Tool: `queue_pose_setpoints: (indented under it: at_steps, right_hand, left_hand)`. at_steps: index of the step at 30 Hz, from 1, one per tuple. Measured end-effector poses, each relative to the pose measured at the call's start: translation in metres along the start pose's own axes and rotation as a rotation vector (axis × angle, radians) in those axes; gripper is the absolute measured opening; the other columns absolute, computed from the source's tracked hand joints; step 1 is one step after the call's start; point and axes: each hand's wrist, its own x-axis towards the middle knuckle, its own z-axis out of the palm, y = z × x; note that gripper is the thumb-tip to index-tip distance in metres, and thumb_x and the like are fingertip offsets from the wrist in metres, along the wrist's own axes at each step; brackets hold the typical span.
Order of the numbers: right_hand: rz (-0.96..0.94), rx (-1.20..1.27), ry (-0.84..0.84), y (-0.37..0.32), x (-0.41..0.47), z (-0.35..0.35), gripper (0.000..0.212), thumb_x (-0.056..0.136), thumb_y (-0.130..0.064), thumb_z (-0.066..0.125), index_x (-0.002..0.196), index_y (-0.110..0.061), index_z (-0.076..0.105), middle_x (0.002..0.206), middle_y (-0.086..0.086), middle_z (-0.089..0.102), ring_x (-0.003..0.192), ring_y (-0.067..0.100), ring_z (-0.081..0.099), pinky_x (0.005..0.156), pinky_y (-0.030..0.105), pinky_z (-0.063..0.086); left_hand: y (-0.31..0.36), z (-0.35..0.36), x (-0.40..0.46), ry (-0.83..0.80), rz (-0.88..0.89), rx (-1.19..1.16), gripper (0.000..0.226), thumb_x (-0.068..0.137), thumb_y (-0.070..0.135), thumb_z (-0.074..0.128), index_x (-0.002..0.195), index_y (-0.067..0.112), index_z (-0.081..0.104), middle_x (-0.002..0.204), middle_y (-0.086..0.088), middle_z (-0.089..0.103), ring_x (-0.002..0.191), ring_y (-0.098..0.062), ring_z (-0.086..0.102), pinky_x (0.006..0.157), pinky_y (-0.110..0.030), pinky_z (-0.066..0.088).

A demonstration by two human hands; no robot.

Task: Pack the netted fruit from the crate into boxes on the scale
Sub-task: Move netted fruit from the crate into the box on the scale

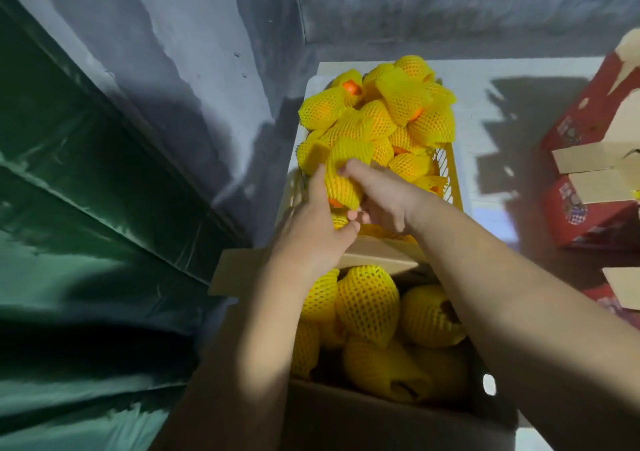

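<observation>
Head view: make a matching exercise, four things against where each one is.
Things:
1. netted fruit
2. yellow crate
3. cardboard box
4. red cartons

Places:
A. nearest the camera, part filled with fruit
B. at the right edge
C. held between left hand and right hand
D. beyond the box, heaped high

Pairs: 1-C, 2-D, 3-A, 4-B

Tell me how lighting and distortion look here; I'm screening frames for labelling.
Head view: hard light from one side leaves the crate fruit bright, the cardboard box and forearms in shadow; sharp shadows fall on the floor by the red boxes; wide-angle bending slants the walls; left hand and right hand slightly soft.
</observation>
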Motion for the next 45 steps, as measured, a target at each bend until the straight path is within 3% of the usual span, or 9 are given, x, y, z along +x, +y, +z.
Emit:
queue_pose_setpoints:
  at_steps: [7,12,15,21,25,31,34,39,45]
  right_hand:
    - [0.195,0.069,-0.430,-0.005,-0.013,0.004,0.056,0.093,-0.064,0.051,0.059,-0.021,0.066,0.056,-0.003,0.053,0.051,0.012,0.054,0.060,0.022,0.043]
    - [0.214,-0.234,-0.416,-0.010,-0.020,0.007,0.054,0.095,-0.063,0.049,0.073,-0.015,0.062,0.063,0.001,0.061,0.051,0.012,0.053,0.057,0.022,0.041]
    - [0.149,-0.292,-0.352,-0.018,-0.026,0.002,0.055,0.094,-0.064,0.054,0.088,-0.011,0.068,0.078,0.005,0.072,0.061,0.015,0.062,0.062,0.023,0.046]
    - [-0.426,-0.378,-0.074,-0.014,-0.044,-0.022,0.037,0.099,-0.028,0.069,0.131,-0.018,0.053,0.105,0.014,0.069,0.085,0.016,0.069,0.082,0.037,0.061]
    - [-0.639,-0.450,-0.131,-0.010,-0.050,-0.029,0.058,0.087,-0.018,0.081,0.139,-0.010,0.057,0.122,0.012,0.064,0.101,0.017,0.068,0.090,0.028,0.056]
    - [-0.935,-0.638,0.172,-0.008,-0.053,-0.029,0.028,0.100,-0.015,0.067,0.125,-0.004,0.072,0.097,-0.017,0.064,0.086,-0.011,0.059,0.080,0.011,0.043]
    - [-1.004,-0.719,0.161,-0.007,-0.058,-0.029,0.017,0.101,-0.014,0.067,0.111,-0.004,0.076,0.090,-0.007,0.067,0.080,0.001,0.061,0.074,0.017,0.045]
    - [-0.834,-0.590,0.114,-0.011,-0.036,-0.051,0.012,0.096,-0.032,0.060,0.101,-0.031,0.071,0.088,-0.007,0.074,0.078,0.009,0.066,0.073,0.030,0.054]
    - [0.049,-1.435,0.083,0.034,0.044,-0.092,0.087,0.088,-0.061,0.068,0.156,-0.028,0.025,0.156,0.014,0.029,0.142,0.047,0.032,0.111,0.059,0.038]
  left_hand:
    - [-0.016,-0.004,0.007,0.163,0.103,-0.216,0.078,0.088,0.037,0.080,0.153,0.027,0.037,0.141,0.007,0.053,0.123,-0.012,0.053,0.093,-0.026,0.042]
    - [-0.018,0.003,0.013,0.227,0.047,-0.205,0.048,0.080,0.031,0.084,0.118,0.020,0.057,0.103,0.001,0.064,0.097,-0.016,0.064,0.083,-0.047,0.055]
    - [-0.016,0.003,0.011,0.223,0.079,-0.214,0.068,0.086,0.037,0.080,0.144,0.022,0.048,0.133,0.000,0.062,0.122,-0.019,0.060,0.100,-0.046,0.051]
    - [-0.016,-0.002,0.006,0.219,0.128,-0.344,0.079,0.093,0.030,0.076,0.156,0.017,0.031,0.148,-0.003,0.051,0.134,-0.020,0.054,0.110,-0.047,0.047]
    - [-0.021,-0.010,0.007,0.032,0.162,-0.378,0.083,0.098,0.047,0.066,0.159,0.047,0.009,0.155,0.012,0.040,0.135,-0.009,0.048,0.103,-0.031,0.046]
    - [-0.027,-0.001,0.015,0.187,0.058,-0.543,0.066,0.083,0.056,0.072,0.143,0.048,0.043,0.128,0.021,0.061,0.116,-0.007,0.065,0.096,-0.043,0.058]
    - [-0.028,0.006,0.021,0.349,0.016,-0.560,0.056,0.079,0.051,0.077,0.130,0.041,0.054,0.114,0.018,0.068,0.104,-0.009,0.070,0.086,-0.048,0.062]
    - [-0.027,0.010,0.021,0.470,0.043,-0.558,0.058,0.073,0.037,0.082,0.123,0.028,0.055,0.101,0.021,0.069,0.085,-0.001,0.070,0.064,-0.018,0.055]
    - [-0.014,0.009,0.006,0.533,0.117,-0.522,0.073,0.069,0.028,0.091,0.129,0.023,0.050,0.117,0.008,0.060,0.101,-0.004,0.064,0.079,-0.015,0.051]
